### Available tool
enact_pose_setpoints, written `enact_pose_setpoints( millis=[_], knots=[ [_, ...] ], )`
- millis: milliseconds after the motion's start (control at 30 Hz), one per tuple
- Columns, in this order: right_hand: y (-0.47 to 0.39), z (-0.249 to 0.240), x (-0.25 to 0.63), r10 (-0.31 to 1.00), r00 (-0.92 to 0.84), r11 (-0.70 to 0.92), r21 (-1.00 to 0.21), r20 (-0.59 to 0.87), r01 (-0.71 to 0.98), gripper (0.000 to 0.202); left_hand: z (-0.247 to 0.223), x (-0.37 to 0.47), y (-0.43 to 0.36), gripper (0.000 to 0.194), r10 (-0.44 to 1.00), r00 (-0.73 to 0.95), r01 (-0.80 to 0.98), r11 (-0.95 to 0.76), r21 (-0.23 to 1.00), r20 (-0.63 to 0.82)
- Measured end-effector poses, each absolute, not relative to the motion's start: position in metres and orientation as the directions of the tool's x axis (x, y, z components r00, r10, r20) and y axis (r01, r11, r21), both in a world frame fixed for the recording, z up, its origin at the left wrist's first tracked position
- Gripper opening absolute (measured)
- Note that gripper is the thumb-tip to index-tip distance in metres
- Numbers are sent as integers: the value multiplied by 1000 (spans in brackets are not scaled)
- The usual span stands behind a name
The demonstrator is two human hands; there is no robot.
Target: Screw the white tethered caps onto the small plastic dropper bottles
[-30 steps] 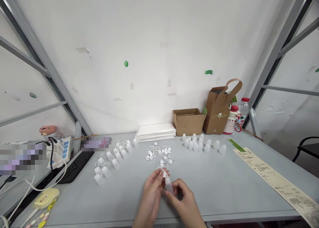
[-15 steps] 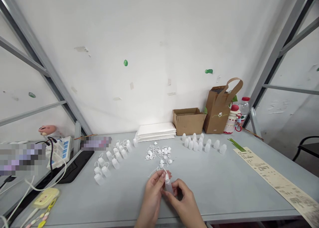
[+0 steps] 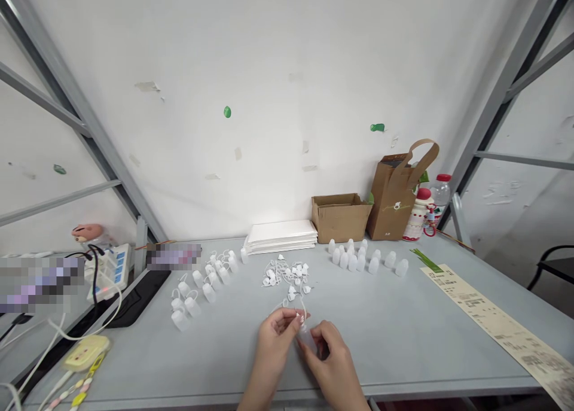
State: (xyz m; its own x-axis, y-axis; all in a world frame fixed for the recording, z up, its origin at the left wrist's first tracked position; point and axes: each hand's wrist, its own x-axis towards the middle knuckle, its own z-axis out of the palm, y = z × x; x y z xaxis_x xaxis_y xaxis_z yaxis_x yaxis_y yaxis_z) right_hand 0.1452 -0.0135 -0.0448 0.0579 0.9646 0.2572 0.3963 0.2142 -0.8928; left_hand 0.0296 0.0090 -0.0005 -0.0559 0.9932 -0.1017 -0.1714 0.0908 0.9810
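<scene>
My right hand (image 3: 332, 354) is closed round a small translucent plastic bottle (image 3: 308, 339), held tilted above the front of the table. At the bottle's neck, my left hand (image 3: 278, 338) pinches a white cap (image 3: 300, 318) whose thin strap loops upward. Whether the cap is fully seated is hidden by the fingers. Just beyond my hands lies a loose pile of white caps with straps (image 3: 287, 273). To the left stand several bottles with looped caps (image 3: 208, 292); to the right, several bottles without straps (image 3: 360, 262).
A stack of white boards (image 3: 282, 236), a cardboard box (image 3: 341, 222) and a brown paper bag (image 3: 391, 210) stand along the wall. A printed paper strip (image 3: 484, 315) runs along the right side. On the left are a power strip (image 3: 112, 273), cables and a black phone-like slab (image 3: 137, 300).
My left fingers have shifted slightly at the bottle's neck, and the strap now arches higher above the cap. The bottle leans a little more to the right. The view has shifted slightly.
</scene>
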Motion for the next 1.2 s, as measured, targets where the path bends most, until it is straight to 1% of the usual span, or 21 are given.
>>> enact_pose_setpoints(
  millis=[133,233,333,400,467,533,700,800,867,933,1067,1200],
  knots=[
    [-13,-45,145,959,73,227,-896,273,381,15,2,29,10,22,994,-24,-202,100,974,-107],
    [-13,-42,146,973,61,191,-930,220,315,14,1,28,10,21,995,-13,-244,96,965,-103],
    [-11,-39,149,987,-32,162,-966,159,203,15,-2,27,11,21,994,19,-282,104,954,-103],
    [-10,-37,151,984,-105,154,-980,141,124,19,-4,25,11,22,994,50,-319,108,942,-97],
    [-9,-36,151,980,-144,149,-986,136,80,22,-4,25,11,23,995,62,-358,101,928,-84],
    [-10,-35,150,982,-130,152,-984,139,97,22,-4,25,11,23,995,49,-365,95,926,-83],
    [-12,-39,147,984,-2,174,-948,180,265,18,-6,29,8,21,996,-24,-298,76,952,-88],
    [-13,-42,146,976,18,200,-931,215,304,17,-10,29,9,21,992,-78,-265,77,961,-101],
    [-13,-43,146,971,19,222,-925,240,309,16,-11,28,10,22,987,-109,-249,86,965,-116],
    [-13,-43,147,967,21,236,-924,254,300,14,-8,26,11,23,987,-105,-238,95,967,-123],
    [-11,-43,149,968,18,236,-936,250,262,11,-2,22,13,22,991,-49,-213,108,971,-121],
    [-9,-42,150,979,-3,200,-953,205,229,13,3,20,13,23,995,14,-207,102,973,-101]
  ],
)
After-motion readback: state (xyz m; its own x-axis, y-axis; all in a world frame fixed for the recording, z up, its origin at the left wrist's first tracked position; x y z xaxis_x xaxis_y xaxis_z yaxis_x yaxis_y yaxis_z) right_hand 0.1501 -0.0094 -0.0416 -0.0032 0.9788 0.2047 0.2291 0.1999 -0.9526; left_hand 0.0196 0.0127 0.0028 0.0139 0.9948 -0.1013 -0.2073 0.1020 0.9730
